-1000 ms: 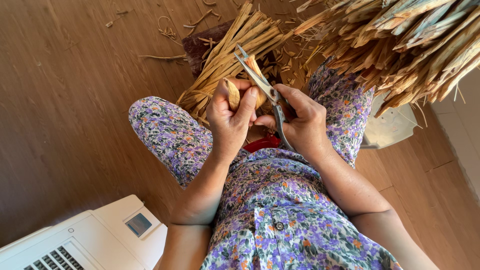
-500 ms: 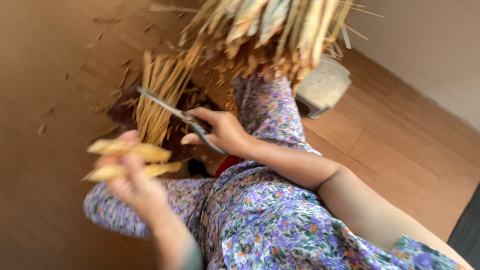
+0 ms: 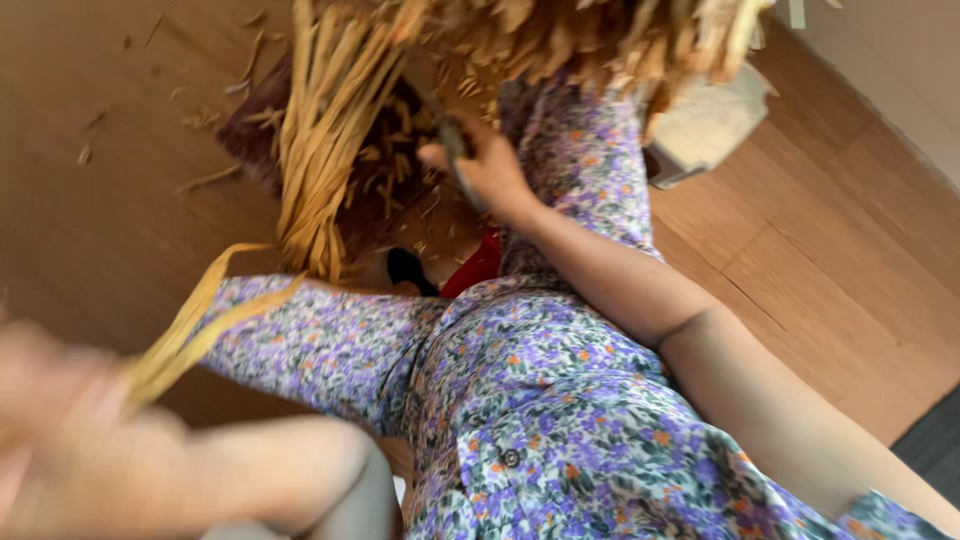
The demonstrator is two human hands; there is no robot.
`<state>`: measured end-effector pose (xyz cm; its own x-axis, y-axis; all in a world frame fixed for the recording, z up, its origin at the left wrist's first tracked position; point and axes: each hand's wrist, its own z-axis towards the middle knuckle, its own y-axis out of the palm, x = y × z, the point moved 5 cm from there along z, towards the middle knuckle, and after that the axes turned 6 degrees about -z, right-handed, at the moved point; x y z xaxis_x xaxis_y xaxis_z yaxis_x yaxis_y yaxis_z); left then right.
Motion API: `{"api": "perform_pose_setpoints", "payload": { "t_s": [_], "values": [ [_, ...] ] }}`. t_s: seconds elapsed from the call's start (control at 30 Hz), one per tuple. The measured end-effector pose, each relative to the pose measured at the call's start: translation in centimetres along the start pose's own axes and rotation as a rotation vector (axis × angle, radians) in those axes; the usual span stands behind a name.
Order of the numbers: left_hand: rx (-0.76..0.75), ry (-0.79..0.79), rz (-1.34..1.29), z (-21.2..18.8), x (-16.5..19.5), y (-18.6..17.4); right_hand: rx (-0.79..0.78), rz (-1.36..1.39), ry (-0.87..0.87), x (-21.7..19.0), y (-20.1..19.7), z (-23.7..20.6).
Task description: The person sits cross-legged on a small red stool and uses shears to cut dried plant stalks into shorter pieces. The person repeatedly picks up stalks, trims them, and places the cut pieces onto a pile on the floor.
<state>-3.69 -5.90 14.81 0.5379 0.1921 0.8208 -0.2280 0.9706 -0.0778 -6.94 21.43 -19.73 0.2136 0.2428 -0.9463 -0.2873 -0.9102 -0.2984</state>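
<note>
My left hand (image 3: 60, 420) is a blur at the lower left, close to the camera, closed around a few long yellow dried leaf strips (image 3: 195, 320) that trail up to the right over my knee. My right hand (image 3: 480, 165) reaches forward near the middle top and grips a pair of scissors (image 3: 455, 150), mostly hidden by the fingers, beside a bundle of straw-coloured strips (image 3: 320, 140) lying on the floor. I sit on the floor in a purple flowered dress (image 3: 540, 400).
A mass of dried palm leaves (image 3: 580, 35) hangs across the top. A dark mat (image 3: 255, 130) lies under the bundle, with scraps scattered on the wooden floor (image 3: 820, 260). A pale object (image 3: 710, 120) sits at the upper right. A red and black item (image 3: 450, 272) lies by my lap.
My left hand has swung down and left toward the camera with the strips. My right hand with the scissors has moved forward to the bundle. The view has tilted.
</note>
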Motion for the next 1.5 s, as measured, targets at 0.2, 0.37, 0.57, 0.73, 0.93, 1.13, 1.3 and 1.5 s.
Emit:
{"api": "perform_pose_setpoints", "payload": {
  "t_s": [0.2,0.37,0.57,0.73,0.93,1.13,1.3,1.5],
  "values": [
    [-0.433,-0.335,0.402,-0.4,-20.1,8.9,-0.043,0.19,0.097,1.7,-1.3,0.5],
    [-0.652,-0.695,0.549,-4.7,-31.1,16.1,-0.121,0.286,0.218,1.7,-0.6,0.6],
    [-0.686,-0.428,0.961,-6.2,-35.1,18.3,-0.173,0.333,0.242,2.4,-0.1,1.3],
    [-0.648,-0.417,0.966,-6.3,-34.4,18.3,-0.2,0.388,0.265,3.0,0.1,1.6],
    [-0.556,-0.461,0.817,-6.0,-33.5,17.4,-0.2,0.331,0.246,2.4,-0.3,1.4],
    [-0.253,-0.609,0.047,-5.7,-28.9,12.9,-0.195,0.145,0.064,-0.5,-0.9,0.4],
    [-0.209,-0.571,-0.342,-7.1,-22.7,8.1,-0.148,0.269,-0.138,-5.9,-1.7,-1.5],
    [-0.33,-0.55,-0.251,-9.3,-18.1,7.1,-0.296,0.606,-0.332,-14.5,-4.0,-3.7]
  ]
}}
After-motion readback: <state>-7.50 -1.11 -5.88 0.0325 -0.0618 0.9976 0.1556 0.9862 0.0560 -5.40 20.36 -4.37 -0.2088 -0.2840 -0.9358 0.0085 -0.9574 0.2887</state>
